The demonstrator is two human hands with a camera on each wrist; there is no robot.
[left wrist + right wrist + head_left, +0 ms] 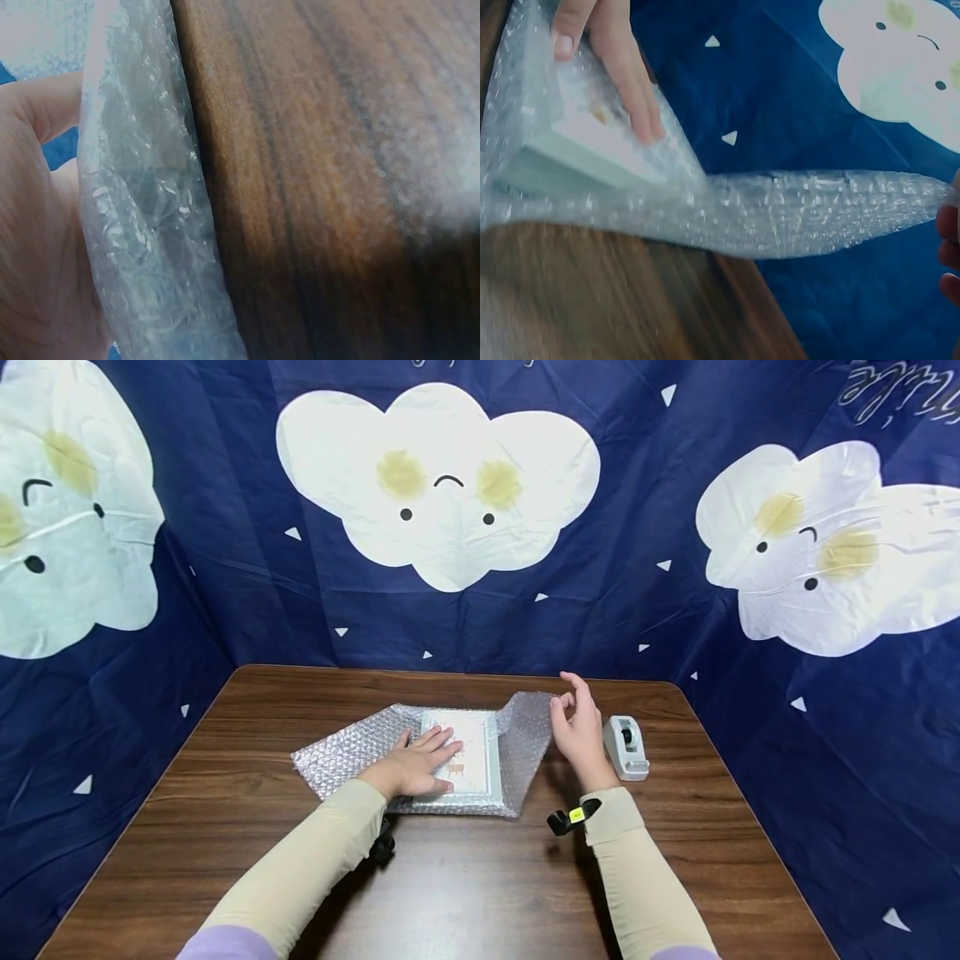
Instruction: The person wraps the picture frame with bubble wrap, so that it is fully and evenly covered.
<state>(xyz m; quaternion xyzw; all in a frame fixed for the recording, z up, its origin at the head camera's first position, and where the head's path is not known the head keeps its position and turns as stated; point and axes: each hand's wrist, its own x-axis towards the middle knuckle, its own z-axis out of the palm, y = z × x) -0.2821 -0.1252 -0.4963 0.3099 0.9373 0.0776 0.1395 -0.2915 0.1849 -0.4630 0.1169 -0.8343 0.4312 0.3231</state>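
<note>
A flat rectangular item (477, 739), pale green at its border with a small printed picture, lies on a sheet of bubble wrap (341, 755). Whether it is a frame or a box I cannot tell; a thick pale green side shows in the right wrist view. My left hand (416, 766) rests spread on its face, fingers fairly straight. At the sheet's right end, my right hand (582, 739) pinches the raised edge of the wrap. The right wrist view shows this strip of bubble wrap (780, 214) stretched from the item to the fingertips (949, 225).
A white tape dispenser (626, 749) stands just right of my right hand. Everything lies on a brown wooden table (480, 893). Dark blue cloth (465, 635) with cloud prints hangs behind and at both sides. Each wrist carries a small black camera.
</note>
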